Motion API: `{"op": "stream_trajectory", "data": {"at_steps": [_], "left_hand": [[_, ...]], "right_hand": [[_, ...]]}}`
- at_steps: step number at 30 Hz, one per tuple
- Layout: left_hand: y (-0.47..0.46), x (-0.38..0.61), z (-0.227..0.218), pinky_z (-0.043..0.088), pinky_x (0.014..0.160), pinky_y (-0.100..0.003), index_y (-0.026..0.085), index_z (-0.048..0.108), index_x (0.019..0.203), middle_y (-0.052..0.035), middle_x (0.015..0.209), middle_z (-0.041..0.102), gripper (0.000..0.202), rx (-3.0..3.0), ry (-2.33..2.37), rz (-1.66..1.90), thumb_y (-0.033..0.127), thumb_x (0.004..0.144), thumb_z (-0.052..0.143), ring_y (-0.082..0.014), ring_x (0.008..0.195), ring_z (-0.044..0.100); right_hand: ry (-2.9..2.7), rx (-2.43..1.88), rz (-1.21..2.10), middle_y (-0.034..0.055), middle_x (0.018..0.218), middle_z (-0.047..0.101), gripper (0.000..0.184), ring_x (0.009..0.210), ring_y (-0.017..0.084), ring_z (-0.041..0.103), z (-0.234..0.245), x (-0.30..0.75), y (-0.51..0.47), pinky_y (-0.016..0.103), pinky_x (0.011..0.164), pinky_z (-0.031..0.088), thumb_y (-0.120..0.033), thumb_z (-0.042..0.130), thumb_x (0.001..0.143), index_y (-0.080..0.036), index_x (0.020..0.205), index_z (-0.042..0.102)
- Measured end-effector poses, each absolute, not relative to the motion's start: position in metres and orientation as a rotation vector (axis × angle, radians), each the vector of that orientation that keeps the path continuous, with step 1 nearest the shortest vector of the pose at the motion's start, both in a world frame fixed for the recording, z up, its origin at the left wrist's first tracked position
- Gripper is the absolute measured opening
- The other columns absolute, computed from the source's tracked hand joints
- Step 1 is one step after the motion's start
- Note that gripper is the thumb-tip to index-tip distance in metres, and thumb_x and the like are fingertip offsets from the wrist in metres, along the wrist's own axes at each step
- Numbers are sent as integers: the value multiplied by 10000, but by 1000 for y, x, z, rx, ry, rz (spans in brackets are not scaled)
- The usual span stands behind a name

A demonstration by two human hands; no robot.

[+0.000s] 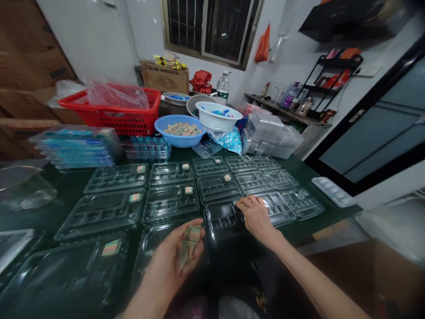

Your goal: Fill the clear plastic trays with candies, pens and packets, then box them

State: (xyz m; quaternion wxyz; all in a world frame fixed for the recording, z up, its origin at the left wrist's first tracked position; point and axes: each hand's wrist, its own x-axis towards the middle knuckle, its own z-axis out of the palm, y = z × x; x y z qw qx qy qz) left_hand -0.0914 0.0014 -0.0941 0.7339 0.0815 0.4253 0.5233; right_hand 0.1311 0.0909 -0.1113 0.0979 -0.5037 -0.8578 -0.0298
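My left hand [181, 248] is cupped, palm up, with its fingers curled round several small pastel striped blocks [192, 235]. It is above a clear plastic tray [156, 239] in the near row. To its right, my right hand [255, 215] reaches down to the upper right corner of another clear tray [221, 221]. Its fingers are bent together there, and whatever is between them is hidden. Other clear moulded trays lie in rows, and several have one striped block [135, 197] in the upper right compartment. The trays on the right show no block.
Behind the trays stand a blue basin [181, 139] of striped blocks, a white basin [219, 124] with blue items and a red basket [126, 119]. Stacked filled packs [79, 148] are at the left, clear plastic cases [265, 133] at the back right. A white tray [332, 190] lies at the right edge.
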Motion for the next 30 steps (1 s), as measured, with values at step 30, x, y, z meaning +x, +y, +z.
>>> {"op": "stream_trajectory", "data": {"at_steps": [30], "left_hand": [[-14,-84,-88,375,512,-231,173,592,1052,-23,658,562,592,366,1043,1049,640,736,411,-124,552,504]], "right_hand": [[-2388,-785,415,60,975,544,219,881,186,458,-93,54,28,371,765,370,-131,483,845,-195,1038,564]]}}
